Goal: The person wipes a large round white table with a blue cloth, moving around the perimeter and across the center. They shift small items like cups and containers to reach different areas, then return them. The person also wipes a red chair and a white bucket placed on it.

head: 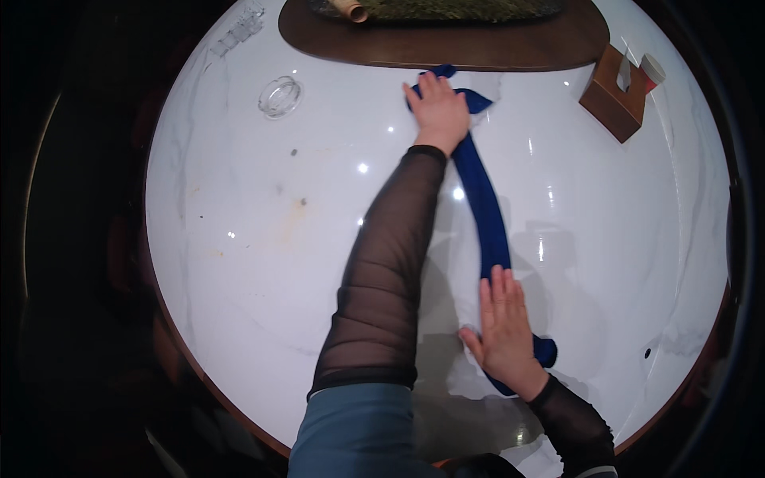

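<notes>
A long, narrow strip of dark blue cloth [483, 191] runs across the white marble-patterned tabletop [251, 334] in front of me. My left hand [439, 113] presses flat on its far end, fingers spread, and bunched folds stick out past the fingers. Nearer to me, my right hand [505, 340] lies palm down over the near end, thumb apart from the straight fingers. Below and right of that palm, more blue folds show; what lies directly under each hand is hidden. Black sheer sleeve covers reach to both wrists.
At the far side stands a brown wooden base [442, 51] with a mossy planter [454, 9] and bamboo spout [352, 11]. A glass ashtray [281, 97] and clear glassware [239, 30] sit left. Right are a wooden tissue box [609, 101] and lidded cup [652, 69]. Dark specks and yellowish stains dot the left.
</notes>
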Motion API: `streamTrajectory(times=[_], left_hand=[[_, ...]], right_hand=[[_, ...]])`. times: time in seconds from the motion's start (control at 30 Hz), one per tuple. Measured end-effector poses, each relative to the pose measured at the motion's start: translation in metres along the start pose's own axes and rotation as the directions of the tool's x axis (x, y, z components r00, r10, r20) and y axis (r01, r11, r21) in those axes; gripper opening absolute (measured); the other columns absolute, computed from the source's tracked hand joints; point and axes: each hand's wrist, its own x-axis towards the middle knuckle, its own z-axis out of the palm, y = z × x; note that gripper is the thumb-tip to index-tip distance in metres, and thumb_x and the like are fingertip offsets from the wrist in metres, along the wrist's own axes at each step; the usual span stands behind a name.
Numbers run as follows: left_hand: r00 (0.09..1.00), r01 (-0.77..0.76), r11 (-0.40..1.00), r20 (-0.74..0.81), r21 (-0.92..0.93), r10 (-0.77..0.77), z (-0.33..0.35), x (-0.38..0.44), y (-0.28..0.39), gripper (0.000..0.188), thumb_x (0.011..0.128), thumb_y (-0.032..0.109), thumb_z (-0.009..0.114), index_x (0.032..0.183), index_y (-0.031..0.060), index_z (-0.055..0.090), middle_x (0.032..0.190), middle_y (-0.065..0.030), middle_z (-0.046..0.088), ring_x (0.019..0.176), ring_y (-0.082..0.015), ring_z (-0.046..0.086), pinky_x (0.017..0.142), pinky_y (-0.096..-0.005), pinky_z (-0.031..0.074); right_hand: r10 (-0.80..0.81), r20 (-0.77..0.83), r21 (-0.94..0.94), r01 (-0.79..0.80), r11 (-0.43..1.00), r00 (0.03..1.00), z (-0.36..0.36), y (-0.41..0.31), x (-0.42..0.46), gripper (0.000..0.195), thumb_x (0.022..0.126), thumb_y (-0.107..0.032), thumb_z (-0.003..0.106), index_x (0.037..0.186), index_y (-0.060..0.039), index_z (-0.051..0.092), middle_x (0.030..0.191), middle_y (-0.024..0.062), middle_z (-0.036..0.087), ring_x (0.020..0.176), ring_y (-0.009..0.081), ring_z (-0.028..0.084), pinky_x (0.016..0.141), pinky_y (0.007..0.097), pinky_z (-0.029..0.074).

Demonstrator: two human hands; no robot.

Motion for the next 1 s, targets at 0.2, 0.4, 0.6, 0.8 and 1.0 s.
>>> streamTrajectory(times=[0.2, 0.4, 0.6, 0.8, 1.0], left_hand=[[0.982, 0.183, 0.973, 0.028, 0.138, -0.189, -0.036, -0.068, -0.248, 0.061, 0.106, 0.041, 0.038, 0.153, 0.0024, 0.043, 0.162, -0.0214, 0.038, 0.153, -0.0359, 0.031, 0.122, -0.0643, 0.015], [0.967, 0.254, 0.953, -0.044, 0.167, -0.251, -0.068, -0.18, -0.36, 0.053, 0.105, 0.035, 0.047, 0.146, 0.0023, 0.048, 0.154, -0.0221, 0.045, 0.145, -0.0369, 0.04, 0.12, -0.062, 0.022], [0.999, -0.02, 0.999, 0.031, -0.037, 0.021, -0.088, -0.251, -0.309, 0.06, 0.103, 0.036, 0.052, 0.15, -0.0006, 0.045, 0.158, -0.0278, 0.04, 0.148, -0.0453, 0.034, 0.121, -0.0596, 0.021], [0.928, -0.345, 0.908, 0.062, -0.237, 0.368, -0.105, -0.26, -0.176, 0.071, 0.1, 0.044, 0.057, 0.153, -0.0001, 0.041, 0.16, -0.0289, 0.035, 0.151, -0.0452, 0.03, 0.123, -0.0587, 0.018], [0.991, -0.128, 0.983, 0.014, -0.135, 0.131, -0.083, -0.118, -0.237, 0.055, 0.104, 0.042, 0.048, 0.148, 0.009, 0.051, 0.157, -0.0228, 0.044, 0.147, -0.0431, 0.035, 0.12, -0.0618, 0.02]], right_hand=[[-0.224, 0.203, -0.097, 0.247, 0.964, 0.953, 0.05, -0.129, 0.076, 0.077, 0.105, -0.054, 0.041, 0.156, 0.0043, 0.036, 0.166, 0.0247, 0.027, 0.157, 0.0378, 0.02, 0.128, 0.0491, 0.009], [-0.482, 0.171, -0.002, 0.489, 0.872, 0.859, 0.07, -0.183, 0.09, 0.066, 0.106, -0.047, 0.045, 0.155, -0.0028, 0.042, 0.165, 0.0188, 0.033, 0.154, 0.0321, 0.028, 0.127, 0.0495, 0.015], [-0.383, -0.018, -0.012, 0.383, 0.924, 0.924, 0.083, -0.185, 0.057, 0.053, 0.099, -0.032, 0.06, 0.147, -0.0111, 0.054, 0.161, 0.01, 0.042, 0.152, 0.0312, 0.032, 0.124, 0.0582, 0.018], [-0.048, -0.136, -0.117, 0.032, 0.993, 0.989, 0.06, -0.142, -0.04, 0.051, 0.088, -0.031, 0.074, 0.138, -0.03, 0.064, 0.16, 0.0085, 0.044, 0.148, 0.0411, 0.036, 0.118, 0.0707, 0.021], [0.245, -0.273, -0.107, -0.282, 0.953, 0.93, 0.043, -0.137, 0.027, 0.052, 0.096, -0.029, 0.067, 0.146, -0.0271, 0.057, 0.162, 0.0198, 0.036, 0.147, 0.0458, 0.033, 0.118, 0.0679, 0.02]])
